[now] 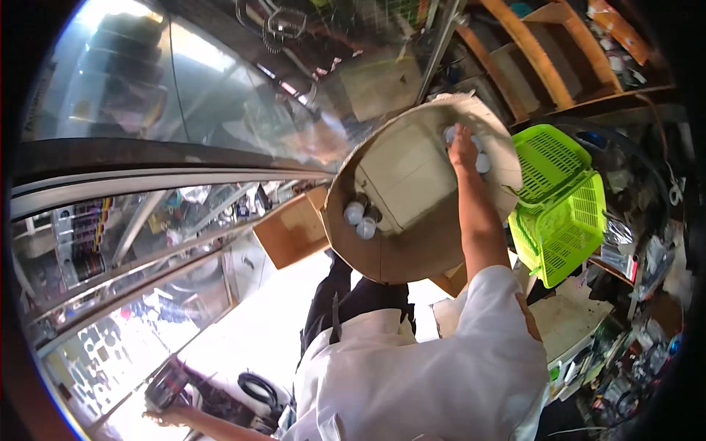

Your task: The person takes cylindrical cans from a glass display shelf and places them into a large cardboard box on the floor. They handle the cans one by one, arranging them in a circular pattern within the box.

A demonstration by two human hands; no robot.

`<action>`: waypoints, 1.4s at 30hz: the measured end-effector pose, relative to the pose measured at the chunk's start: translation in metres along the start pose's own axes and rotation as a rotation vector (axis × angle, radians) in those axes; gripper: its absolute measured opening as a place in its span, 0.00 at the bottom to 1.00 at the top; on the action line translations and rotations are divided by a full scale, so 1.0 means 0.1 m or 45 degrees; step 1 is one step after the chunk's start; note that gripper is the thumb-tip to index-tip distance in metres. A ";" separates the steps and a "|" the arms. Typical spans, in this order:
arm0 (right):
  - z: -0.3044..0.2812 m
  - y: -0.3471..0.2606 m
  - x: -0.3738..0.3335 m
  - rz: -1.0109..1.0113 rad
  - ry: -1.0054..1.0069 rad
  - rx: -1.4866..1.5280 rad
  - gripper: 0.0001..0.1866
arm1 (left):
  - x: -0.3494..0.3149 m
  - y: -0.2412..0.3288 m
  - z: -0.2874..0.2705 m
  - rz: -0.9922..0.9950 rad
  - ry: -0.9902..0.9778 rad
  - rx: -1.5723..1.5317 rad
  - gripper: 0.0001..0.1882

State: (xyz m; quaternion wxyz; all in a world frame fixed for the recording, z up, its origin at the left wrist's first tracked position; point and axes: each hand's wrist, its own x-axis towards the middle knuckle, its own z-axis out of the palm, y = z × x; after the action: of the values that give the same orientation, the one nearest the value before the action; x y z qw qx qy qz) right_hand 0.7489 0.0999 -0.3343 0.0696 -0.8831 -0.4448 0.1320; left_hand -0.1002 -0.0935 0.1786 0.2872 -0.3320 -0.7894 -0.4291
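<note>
Right hand [462, 151], upper right of centre, is at pale round items [482, 163] in the cardboard box [412, 257]; left hand [173, 417], lower left, nears a dark object [168, 387]. Cannot tell either grip.

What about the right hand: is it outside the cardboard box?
No, the right hand is within the box's rim, at pale round objects.

The right arm [482, 220] is pointing forward, almost straight, with the right grip [462, 151] sitting at its far end, fingers together and pointing away from the body. The left forearm [224, 428] is lying low, angling out leftward, and the left grip [173, 417] is showing small (glare is blurring its fingers).
</note>
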 end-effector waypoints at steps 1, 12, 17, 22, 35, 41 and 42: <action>-0.02 -0.08 0.02 -0.017 -0.032 0.003 0.29 | -0.26 0.09 -0.12 0.005 -0.073 0.033 0.35; 0.10 0.08 -0.04 0.020 0.097 -0.080 0.30 | -3.23 2.09 0.82 -0.027 -1.686 -0.644 0.44; -0.24 -0.06 -1.06 -0.159 0.251 0.289 0.38 | -4.57 2.20 1.38 0.838 -2.157 -0.709 0.36; -0.21 0.06 -2.39 0.156 -0.021 0.738 0.36 | -5.68 1.91 1.62 1.172 -2.467 -0.431 0.26; -0.98 0.11 -3.56 0.301 -0.137 0.534 0.33 | -6.65 1.50 2.08 1.698 -2.384 0.213 0.17; -0.79 -0.11 -3.59 0.046 0.043 0.435 0.33 | -6.60 0.97 2.01 2.037 -1.594 -0.115 0.15; -0.78 -0.18 -3.60 -0.013 0.058 0.434 0.33 | -6.57 0.93 1.98 1.955 -1.939 -0.069 0.16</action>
State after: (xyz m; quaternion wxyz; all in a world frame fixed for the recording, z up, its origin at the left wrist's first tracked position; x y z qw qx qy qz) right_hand 0.5528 -0.1790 -0.1938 0.2292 -0.8589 -0.4187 0.1853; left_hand 0.3418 -0.0661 -0.3537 -0.0940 -0.9237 -0.3318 0.1671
